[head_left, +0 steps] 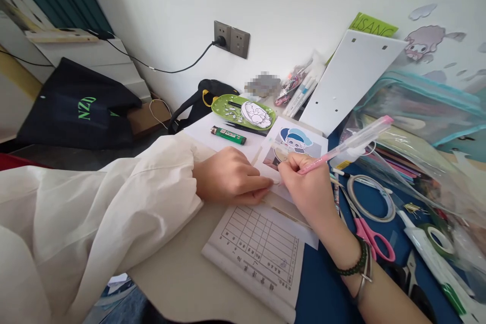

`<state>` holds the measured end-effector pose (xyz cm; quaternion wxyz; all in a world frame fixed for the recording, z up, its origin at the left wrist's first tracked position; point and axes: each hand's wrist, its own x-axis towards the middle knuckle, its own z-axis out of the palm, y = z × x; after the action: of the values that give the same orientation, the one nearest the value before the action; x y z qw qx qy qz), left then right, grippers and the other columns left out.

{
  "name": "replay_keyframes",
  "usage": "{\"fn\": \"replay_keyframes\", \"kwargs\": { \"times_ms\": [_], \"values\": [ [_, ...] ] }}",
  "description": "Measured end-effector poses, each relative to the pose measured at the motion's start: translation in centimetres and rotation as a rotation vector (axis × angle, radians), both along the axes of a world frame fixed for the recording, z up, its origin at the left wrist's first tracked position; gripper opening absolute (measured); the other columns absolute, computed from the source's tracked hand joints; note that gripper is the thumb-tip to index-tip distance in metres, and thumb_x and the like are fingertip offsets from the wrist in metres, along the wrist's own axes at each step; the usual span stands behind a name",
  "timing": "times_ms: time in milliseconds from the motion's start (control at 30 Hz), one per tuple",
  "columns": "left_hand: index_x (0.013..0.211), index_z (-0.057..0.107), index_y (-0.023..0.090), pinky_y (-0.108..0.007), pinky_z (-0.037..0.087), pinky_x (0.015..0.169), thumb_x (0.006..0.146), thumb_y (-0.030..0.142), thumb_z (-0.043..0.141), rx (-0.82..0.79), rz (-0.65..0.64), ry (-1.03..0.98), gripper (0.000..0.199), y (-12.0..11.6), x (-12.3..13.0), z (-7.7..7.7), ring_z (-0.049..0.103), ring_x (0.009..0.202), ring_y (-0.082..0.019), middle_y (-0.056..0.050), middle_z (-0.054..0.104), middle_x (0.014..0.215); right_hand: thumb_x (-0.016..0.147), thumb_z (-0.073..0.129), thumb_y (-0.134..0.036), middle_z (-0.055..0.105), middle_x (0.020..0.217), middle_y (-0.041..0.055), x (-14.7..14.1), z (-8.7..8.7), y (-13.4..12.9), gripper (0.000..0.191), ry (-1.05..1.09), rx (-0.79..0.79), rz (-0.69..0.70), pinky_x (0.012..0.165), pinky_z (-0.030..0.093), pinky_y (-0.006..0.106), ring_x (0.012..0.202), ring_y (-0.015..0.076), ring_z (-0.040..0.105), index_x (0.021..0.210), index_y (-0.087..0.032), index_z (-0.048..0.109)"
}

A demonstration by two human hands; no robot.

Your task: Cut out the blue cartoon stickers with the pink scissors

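Head view: we see the right hand (pixel 309 187) pinching a clear, pink-capped pen (pixel 349 140), its small pink lettering unreadable, over the illustrated sheet (pixel 294 143) right of centre. The left hand (pixel 231 177) rests there, fingers curled, index finger reaching forward; whether they grip anything underneath we cannot tell. Below, we find a form booklet (pixel 261 250) whose grid and characters run upside down. Above the left hand lies a green lighter (pixel 228 135), its label too small for us to read. Farther out, the dark bag (pixel 72 106) at left reads "NZD"; at upper right, a green card (pixel 372 25) shows "LISAN" before a partly cut-off letter.
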<state>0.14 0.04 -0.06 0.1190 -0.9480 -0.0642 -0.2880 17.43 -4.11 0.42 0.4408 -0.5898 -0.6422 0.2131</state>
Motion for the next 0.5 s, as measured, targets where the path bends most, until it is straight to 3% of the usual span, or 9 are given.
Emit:
{"fn": "replay_keyframes", "kwargs": {
  "times_ms": [167, 500],
  "values": [
    [0.089, 0.067, 0.019, -0.027, 0.031, 0.037, 0.087, 0.02, 0.049, 0.002, 0.002, 0.005, 0.017, -0.03, -0.03, -0.01, 0.045, 0.037, -0.01, 0.006, 0.056, 0.047, 0.069, 0.048, -0.012, 0.033, 0.039, -0.0089, 0.05, 0.21, -0.15, 0.031, 0.06, -0.021, -0.014, 0.04, 0.029, 0.022, 0.039, 0.0079, 0.032, 0.046, -0.022, 0.03],
    [0.083, 0.066, 0.02, -0.027, 0.03, 0.037, 0.088, 0.022, 0.048, 0.007, 0.023, 0.028, 0.019, -0.09, -0.03, -0.03, 0.044, 0.037, -0.01, 0.005, 0.055, 0.047, 0.065, 0.049, -0.008, 0.03, 0.041, -0.0091, -0.27, 0.24, 0.1, 0.031, 0.042, 0.018, 0.004, 0.042, 0.028, 0.021, 0.043, 0.0078, 0.029, 0.044, -0.021, 0.029]
  ]
}}
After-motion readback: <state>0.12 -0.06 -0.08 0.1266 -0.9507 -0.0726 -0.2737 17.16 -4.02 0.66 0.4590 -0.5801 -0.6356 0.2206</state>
